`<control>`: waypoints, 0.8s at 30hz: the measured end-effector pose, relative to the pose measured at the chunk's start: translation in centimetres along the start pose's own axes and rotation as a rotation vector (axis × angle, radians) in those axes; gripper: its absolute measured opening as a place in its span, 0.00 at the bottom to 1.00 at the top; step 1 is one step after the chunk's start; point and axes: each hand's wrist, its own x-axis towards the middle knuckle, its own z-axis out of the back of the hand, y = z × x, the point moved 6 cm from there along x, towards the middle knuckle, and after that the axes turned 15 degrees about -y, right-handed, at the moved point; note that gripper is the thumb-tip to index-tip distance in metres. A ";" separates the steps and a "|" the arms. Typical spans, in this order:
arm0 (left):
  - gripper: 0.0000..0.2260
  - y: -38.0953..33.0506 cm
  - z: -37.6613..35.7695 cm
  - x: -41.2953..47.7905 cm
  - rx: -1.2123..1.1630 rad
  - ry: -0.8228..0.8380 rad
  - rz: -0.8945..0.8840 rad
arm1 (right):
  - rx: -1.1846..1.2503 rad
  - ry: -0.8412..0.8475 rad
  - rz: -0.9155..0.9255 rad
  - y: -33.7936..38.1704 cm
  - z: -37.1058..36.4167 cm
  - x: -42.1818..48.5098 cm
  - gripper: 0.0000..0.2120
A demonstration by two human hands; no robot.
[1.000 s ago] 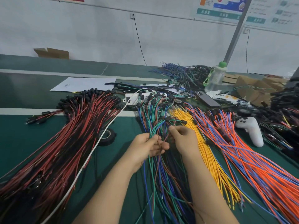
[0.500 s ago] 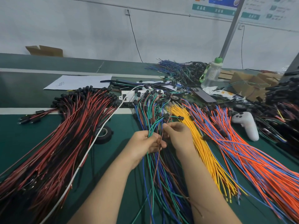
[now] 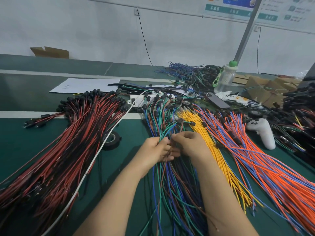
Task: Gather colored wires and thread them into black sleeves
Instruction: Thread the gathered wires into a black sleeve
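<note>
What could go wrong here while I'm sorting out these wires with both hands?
The left hand and right hand both pinch strands from the tangled green, blue and brown bundle; pulling may drag neighbouring wires along. The yellow wires lie right beside the right hand, so some could get mixed in.

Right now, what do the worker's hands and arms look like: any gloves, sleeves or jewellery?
The left hand and right hand wear no gloves; no ring, watch or wristband shows. The left forearm and right forearm are uncovered down to the picture's bottom edge, with no sleeve in view.
</note>
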 end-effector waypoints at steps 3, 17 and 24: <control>0.11 -0.1 -0.1 -0.2 -0.023 0.005 0.018 | -0.069 -0.082 0.041 -0.1 0.2 0.3 0.08; 0.15 -0.2 -0.5 -0.4 0.224 0.012 -0.071 | -0.117 -0.046 0.132 0.8 0.0 0.0 0.12; 0.11 0.3 -0.1 -0.1 0.248 0.100 -0.048 | 0.007 -0.053 0.233 2.2 -0.5 -0.8 0.11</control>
